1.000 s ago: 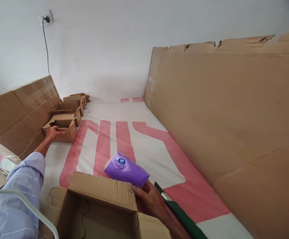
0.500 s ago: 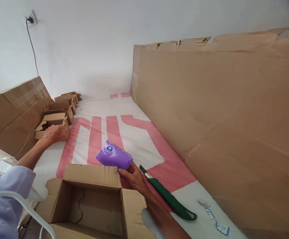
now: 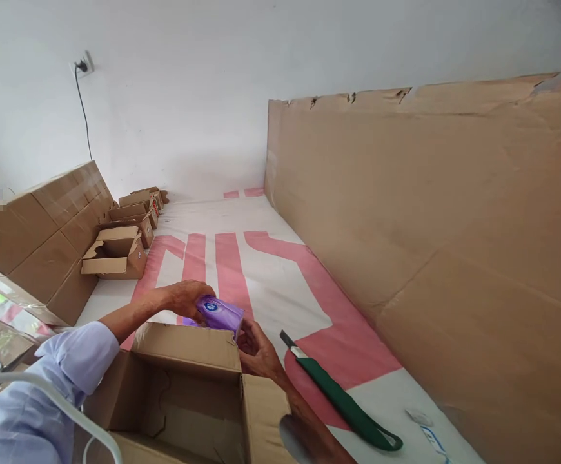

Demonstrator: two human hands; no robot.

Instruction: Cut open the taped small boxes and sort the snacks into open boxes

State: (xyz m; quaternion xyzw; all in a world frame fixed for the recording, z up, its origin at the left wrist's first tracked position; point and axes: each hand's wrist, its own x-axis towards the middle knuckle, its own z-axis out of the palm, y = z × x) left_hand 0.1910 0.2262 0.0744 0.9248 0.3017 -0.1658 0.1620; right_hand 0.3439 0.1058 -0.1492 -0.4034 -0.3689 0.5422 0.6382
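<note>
Our left hand [image 3: 192,298] has quit the side box [image 3: 109,265], eleven o'clock of the near box [image 3: 188,345], and joined our right hand [image 3: 261,351], so both now hold the pack [image 3: 222,315] at one o'clock.

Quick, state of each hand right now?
Left hand: closed, holding the purple pack.
Right hand: partly curled at the pack's right end; whether it grips cannot be told.

Glossy, crinkled plastic film is seen on the purple tissue pack [image 3: 222,314]. The open cardboard box [image 3: 188,348] is formed of matt brown board. The tall cardboard panel [image 3: 430,225] is creased and matt, roughly torn along its top. The green-handled tool [image 3: 338,394] is smoothly finished. The sleeve [image 3: 77,361] is made of thin cloth.
</note>
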